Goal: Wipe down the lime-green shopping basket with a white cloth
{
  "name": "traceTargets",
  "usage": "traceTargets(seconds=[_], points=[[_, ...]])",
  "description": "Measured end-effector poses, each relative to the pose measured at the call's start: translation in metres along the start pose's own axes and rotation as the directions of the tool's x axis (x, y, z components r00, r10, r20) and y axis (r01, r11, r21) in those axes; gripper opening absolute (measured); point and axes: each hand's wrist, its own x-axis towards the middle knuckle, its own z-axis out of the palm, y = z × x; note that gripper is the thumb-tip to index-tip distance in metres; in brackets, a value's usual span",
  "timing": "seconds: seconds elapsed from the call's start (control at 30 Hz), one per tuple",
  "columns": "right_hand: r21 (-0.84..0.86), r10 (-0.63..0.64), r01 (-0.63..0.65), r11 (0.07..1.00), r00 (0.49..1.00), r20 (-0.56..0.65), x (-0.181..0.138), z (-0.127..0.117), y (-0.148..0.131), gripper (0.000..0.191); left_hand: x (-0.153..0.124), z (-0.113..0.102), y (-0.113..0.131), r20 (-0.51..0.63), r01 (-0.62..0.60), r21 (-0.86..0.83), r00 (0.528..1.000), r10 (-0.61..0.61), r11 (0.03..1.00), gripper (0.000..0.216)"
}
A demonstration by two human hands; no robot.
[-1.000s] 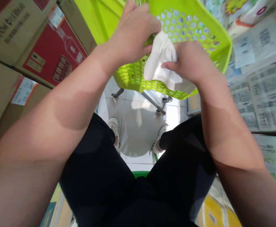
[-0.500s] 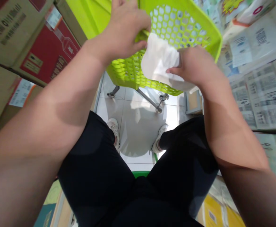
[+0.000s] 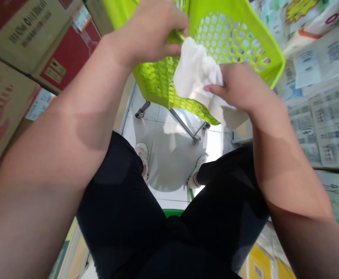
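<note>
A lime-green plastic basket (image 3: pixel 245 50) with a honeycomb mesh wall stands on a wheeled metal frame in front of me. My left hand (image 3: pixel 152 33) is closed around the basket's near rim. My right hand (image 3: pixel 239 87) grips a crumpled white cloth (image 3: pixel 195 71) and presses it against the outside of the basket's wall, just below the rim. Part of the cloth hangs down under that hand.
Stacked cardboard cartons (image 3: pixel 18 50), brown and red, line the left side. Printed packages (image 3: pixel 326 100) fill shelves on the right. My legs in dark trousers and my pale shoes (image 3: pixel 142 153) stand on the white tiled floor (image 3: pixel 169 155) below the basket's frame wheels (image 3: pixel 197 139).
The basket has tilted and shifted slightly right in view. My right hand slid the cloth a little along the wall. My left hand stays closed on the rim.
</note>
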Motion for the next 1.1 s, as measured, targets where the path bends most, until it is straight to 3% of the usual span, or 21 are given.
traceTargets(seconds=[0.1,0.2,0.37,0.43,0.57,0.67,0.83,1.0,1.1], points=[[0.049,0.005,-0.004,0.999,1.000,-0.006,-0.015,-0.001,0.011,0.039,0.001,-0.001,-0.014,0.003,0.052,-0.022,0.999,-0.052,0.998,0.057],[-0.075,0.014,-0.017,0.997,0.999,-0.045,-0.019,0.000,0.014,0.044,0.003,0.001,-0.011,0.004,0.078,-0.022,0.997,-0.078,0.997,0.059],[-0.196,0.073,-0.087,0.977,0.994,-0.078,-0.001,0.000,-0.003,0.047,0.009,0.010,0.025,-0.013,0.064,0.001,0.998,-0.064,0.998,0.047],[-0.172,0.057,-0.071,0.983,0.995,-0.082,0.009,0.001,-0.012,0.042,0.011,0.013,0.043,-0.012,0.057,0.062,0.998,-0.056,0.996,0.034],[-0.049,0.016,-0.020,0.999,0.996,-0.088,0.020,0.002,-0.022,0.029,0.009,0.016,0.063,-0.020,0.009,0.112,1.000,-0.007,0.994,0.034],[-0.048,-0.014,0.010,0.999,0.997,-0.077,0.019,0.001,-0.021,0.032,0.004,0.017,0.055,-0.064,-0.016,0.101,0.998,0.023,0.995,0.035],[-0.213,-0.073,0.070,0.975,0.997,-0.007,0.003,-0.006,-0.007,0.038,0.000,0.017,0.019,-0.162,-0.046,-0.038,0.986,0.039,0.998,0.048],[-0.179,-0.051,0.059,0.982,0.998,0.049,-0.028,-0.010,0.002,0.040,0.008,0.019,-0.003,-0.212,0.114,-0.083,0.969,-0.129,0.990,0.047],[-0.183,-0.056,0.071,0.981,0.995,0.082,-0.041,-0.010,-0.003,0.036,0.016,0.027,-0.005,-0.208,0.326,-0.117,0.916,-0.344,0.938,0.054]])
